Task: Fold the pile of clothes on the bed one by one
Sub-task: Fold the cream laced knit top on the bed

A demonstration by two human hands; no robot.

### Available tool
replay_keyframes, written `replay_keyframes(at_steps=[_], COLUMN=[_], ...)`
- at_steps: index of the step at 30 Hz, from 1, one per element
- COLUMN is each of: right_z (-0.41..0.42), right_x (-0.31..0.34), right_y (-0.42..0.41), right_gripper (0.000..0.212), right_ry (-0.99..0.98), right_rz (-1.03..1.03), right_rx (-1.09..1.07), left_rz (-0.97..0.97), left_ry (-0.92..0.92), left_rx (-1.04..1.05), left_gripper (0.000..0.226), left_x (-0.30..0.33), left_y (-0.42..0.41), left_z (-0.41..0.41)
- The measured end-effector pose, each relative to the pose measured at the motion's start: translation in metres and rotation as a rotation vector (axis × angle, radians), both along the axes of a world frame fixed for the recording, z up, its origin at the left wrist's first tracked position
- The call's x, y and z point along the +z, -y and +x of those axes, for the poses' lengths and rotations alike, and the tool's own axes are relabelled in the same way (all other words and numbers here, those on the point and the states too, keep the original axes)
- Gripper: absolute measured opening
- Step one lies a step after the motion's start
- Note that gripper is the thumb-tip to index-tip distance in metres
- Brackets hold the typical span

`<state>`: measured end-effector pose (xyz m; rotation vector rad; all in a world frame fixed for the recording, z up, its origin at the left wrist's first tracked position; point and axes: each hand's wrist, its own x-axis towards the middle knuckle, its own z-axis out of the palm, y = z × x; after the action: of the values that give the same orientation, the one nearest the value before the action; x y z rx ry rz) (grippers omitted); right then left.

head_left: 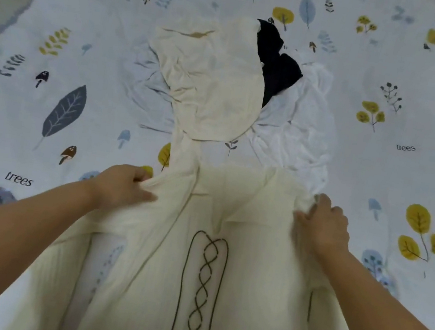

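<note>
left hand [124,185] pinches cream top [202,290] at its left shoulder | right hand [322,224] grips right shoulder | top lies near on bed [61,26], pile [224,80] far | risk: its far strip, touching pile, may drag cream cloth along

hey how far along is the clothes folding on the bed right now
Early on. No folded stack shows on the bedspread. In hand: the left hand and right hand each grip an edge of the cream garment with the dark lacing pattern, spread out, not yet folded. Left: the pile beyond it, with a cream garment, a black garment and a white garment, all crumpled.
</note>
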<state>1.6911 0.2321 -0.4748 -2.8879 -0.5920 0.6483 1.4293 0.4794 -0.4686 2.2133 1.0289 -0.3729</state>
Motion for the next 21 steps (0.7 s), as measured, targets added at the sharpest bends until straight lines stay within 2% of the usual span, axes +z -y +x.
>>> replay_keyframes(at_steps=[2,4,6,9,10,11,12,14,16,17,19,21], right_z=[0.007,0.020,0.034,0.040,0.035,0.028,0.019,-0.006,-0.030,-0.039,-0.050,-0.051], right_x=[-0.002,0.001,0.006,0.006,0.005,0.002,0.000,-0.009,-0.020,-0.027,-0.043,-0.051], right_y=[0.000,-0.002,-0.005,-0.010,-0.013,-0.015,-0.017,-0.021,-0.023,-0.022,-0.016,-0.011], right_gripper=[0.037,0.031,0.030,0.027,0.029,0.036,0.046,0.065,0.077,0.077,0.074,0.071], right_ry=[0.028,0.113,0.190,0.170,0.173,0.201,0.251,0.350,0.329,0.279,0.151,0.053], right_rz=[-0.053,-0.050,-0.016,-0.051,-0.075,-0.087,-0.069,0.043,0.091,0.063,-0.052,-0.137], right_rx=[0.078,0.104,0.034,-0.030,-0.029,-0.005,0.055,0.258,0.424,0.484,0.556,0.568], left_rz=[0.150,0.341,0.481,0.491,0.490,0.521,0.583,0.697,0.691,0.670,0.564,0.440], left_ry=[-0.003,0.079,0.093,-0.122,-0.209,-0.265,-0.258,-0.060,0.181,0.245,0.163,-0.042], left_rx=[-0.001,0.174,0.391,0.458,0.439,0.407,0.350,0.178,-0.066,-0.161,-0.293,-0.339], left_gripper=[0.022,0.029,0.024,0.007,0.007,0.017,0.025,0.037,0.053,0.060,0.066,0.066], left_x=[-0.006,-0.008,-0.007,-0.004,-0.003,-0.003,-0.004,-0.009,-0.014,-0.020,-0.034,-0.056], left_y=[-0.002,-0.010,-0.025,-0.039,-0.037,-0.033,-0.027,-0.011,0.011,0.023,0.042,0.051], left_z=[0.003,0.003,-0.003,-0.014,-0.014,-0.010,-0.004,0.017,0.039,0.047,0.053,0.046])
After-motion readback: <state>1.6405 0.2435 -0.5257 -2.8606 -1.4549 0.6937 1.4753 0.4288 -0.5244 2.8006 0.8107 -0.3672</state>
